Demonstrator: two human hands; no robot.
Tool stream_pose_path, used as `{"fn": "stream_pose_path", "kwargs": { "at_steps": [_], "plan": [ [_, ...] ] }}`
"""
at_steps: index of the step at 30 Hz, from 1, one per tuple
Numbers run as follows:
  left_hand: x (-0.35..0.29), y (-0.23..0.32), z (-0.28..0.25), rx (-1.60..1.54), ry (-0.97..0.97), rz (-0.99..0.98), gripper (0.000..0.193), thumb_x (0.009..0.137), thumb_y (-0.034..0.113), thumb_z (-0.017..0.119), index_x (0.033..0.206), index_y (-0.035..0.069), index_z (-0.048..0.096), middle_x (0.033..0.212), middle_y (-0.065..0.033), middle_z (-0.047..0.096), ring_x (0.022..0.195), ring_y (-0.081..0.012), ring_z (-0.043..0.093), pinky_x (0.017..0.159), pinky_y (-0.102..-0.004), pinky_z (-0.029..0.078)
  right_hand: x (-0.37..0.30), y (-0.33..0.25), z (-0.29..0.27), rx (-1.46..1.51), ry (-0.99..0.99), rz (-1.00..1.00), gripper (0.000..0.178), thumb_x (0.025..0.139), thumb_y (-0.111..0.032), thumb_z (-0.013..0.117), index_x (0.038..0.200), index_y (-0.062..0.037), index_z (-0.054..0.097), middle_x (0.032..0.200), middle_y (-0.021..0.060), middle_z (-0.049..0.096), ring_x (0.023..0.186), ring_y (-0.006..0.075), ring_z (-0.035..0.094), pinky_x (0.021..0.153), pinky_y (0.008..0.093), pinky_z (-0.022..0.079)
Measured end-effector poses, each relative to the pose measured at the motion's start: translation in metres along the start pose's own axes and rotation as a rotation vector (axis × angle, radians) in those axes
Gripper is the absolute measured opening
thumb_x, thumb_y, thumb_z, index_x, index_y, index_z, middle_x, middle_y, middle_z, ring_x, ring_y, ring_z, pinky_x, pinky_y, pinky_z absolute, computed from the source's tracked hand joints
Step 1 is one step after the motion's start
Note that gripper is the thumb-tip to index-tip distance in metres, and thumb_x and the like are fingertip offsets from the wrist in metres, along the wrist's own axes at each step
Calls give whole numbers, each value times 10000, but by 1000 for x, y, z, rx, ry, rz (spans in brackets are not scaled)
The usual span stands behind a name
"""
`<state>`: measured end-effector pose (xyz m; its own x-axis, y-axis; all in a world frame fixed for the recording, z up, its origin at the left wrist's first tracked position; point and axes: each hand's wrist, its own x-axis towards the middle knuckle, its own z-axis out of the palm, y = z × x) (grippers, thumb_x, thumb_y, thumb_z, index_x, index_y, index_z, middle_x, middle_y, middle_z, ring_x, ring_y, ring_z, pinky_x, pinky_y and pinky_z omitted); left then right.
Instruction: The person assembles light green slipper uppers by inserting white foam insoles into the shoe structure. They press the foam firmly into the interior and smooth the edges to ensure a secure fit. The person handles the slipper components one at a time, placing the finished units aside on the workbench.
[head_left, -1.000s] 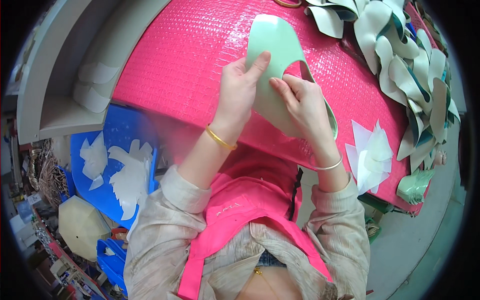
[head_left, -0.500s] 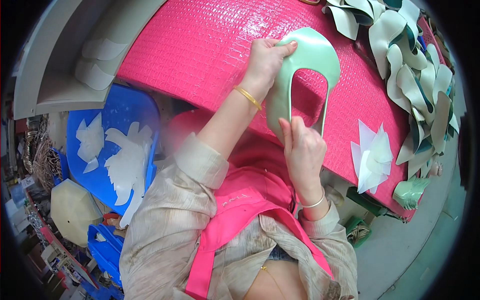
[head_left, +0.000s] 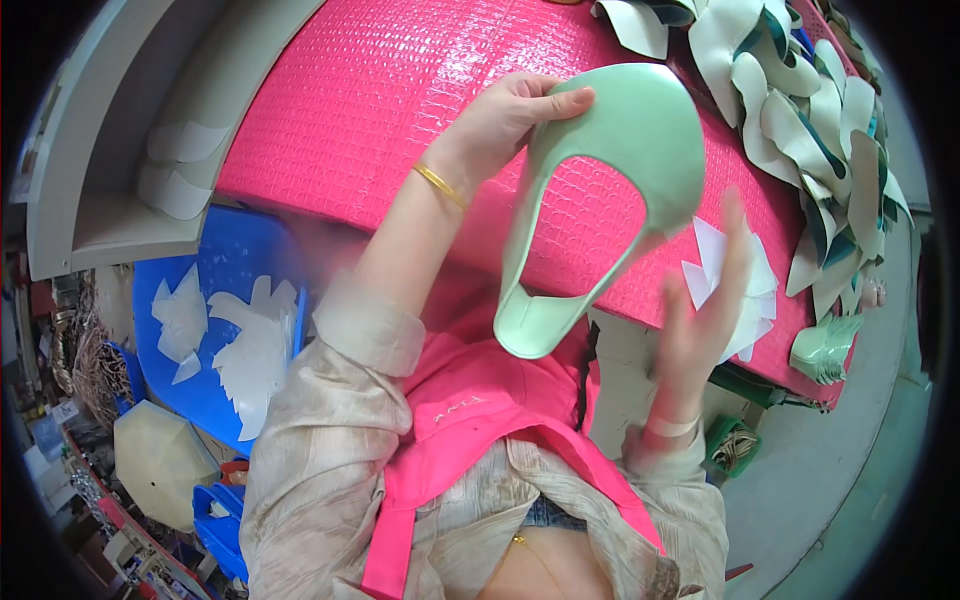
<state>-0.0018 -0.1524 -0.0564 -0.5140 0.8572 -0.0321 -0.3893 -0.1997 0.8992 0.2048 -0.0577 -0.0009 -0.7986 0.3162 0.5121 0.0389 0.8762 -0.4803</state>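
A mint-green shoe upper (head_left: 655, 140) hangs over the pink table's near edge, its broad toe end up and its narrow heel end toward me. Its large oval opening shows the pink cover behind it. My left hand (head_left: 500, 125) pinches the rim near the toe end, thumb on top. My right hand (head_left: 700, 315), somewhat blurred, is off the upper with its fingers apart and nothing visible in them. Just beyond that hand lies a small fan of thin white pieces (head_left: 763, 300), partly covered by its fingers.
The table (head_left: 330, 120) has a glossy pink cover. Pale shoe uppers with dark green linings (head_left: 800, 130) are heaped at its far right. A stack of mint-green pieces (head_left: 826, 350) sits at the right corner. Left stand a grey shelf (head_left: 110, 200) and a blue chair (head_left: 225, 240) holding white scraps.
My right hand has let go of the upper's lower end and moved right, its fingers spreading. The upper now swings round with its opening more fully in view, still in my left hand.
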Motion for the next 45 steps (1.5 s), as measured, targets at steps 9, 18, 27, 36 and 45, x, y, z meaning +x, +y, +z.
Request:
{"fn": "stream_pose_path", "kwargs": {
  "at_steps": [9, 18, 27, 36, 45],
  "plan": [
    [-48, 6, 59, 687, 214, 147, 242, 807, 164, 628, 966, -18, 621, 704, -35, 624, 655, -93, 569, 625, -229, 468, 7, 64, 29, 1328, 86, 630, 188, 842, -87, 584, 1019, -21, 580, 907, 33, 623, 792, 96, 589, 692, 223, 480],
    [-39, -11, 76, 444, 23, 66, 223, 850, 153, 569, 815, -62, 617, 649, -12, 583, 587, -41, 518, 488, -210, 418, 15, 47, 32, 1276, 91, 618, 194, 851, -133, 582, 1016, -32, 576, 942, 39, 612, 769, 94, 591, 658, 204, 465],
    [-40, -24, 88, 377, 157, 42, 249, 796, 169, 598, 698, -58, 572, 498, -105, 446, 450, -119, 400, 463, -300, 365, 36, 37, 27, 1080, 122, 559, 182, 845, -161, 605, 916, 5, 631, 755, -1, 608, 632, 30, 511, 549, 171, 395],
    [-102, -27, 74, 480, 99, -177, 221, 851, 137, 562, 934, -65, 597, 737, -11, 603, 703, -37, 501, 608, -220, 432, 46, 46, 21, 956, 28, 585, 179, 806, -147, 645, 840, 29, 650, 693, 3, 601, 575, 34, 500, 510, 169, 379],
    [-116, -36, 64, 242, -182, -416, 274, 785, 147, 667, 976, -41, 613, 837, -24, 628, 798, -56, 532, 717, -224, 460, 75, 66, 39, 1046, -327, 611, 253, 819, -239, 629, 810, 12, 649, 675, 7, 603, 564, 45, 531, 496, 185, 403]
  ]
}}
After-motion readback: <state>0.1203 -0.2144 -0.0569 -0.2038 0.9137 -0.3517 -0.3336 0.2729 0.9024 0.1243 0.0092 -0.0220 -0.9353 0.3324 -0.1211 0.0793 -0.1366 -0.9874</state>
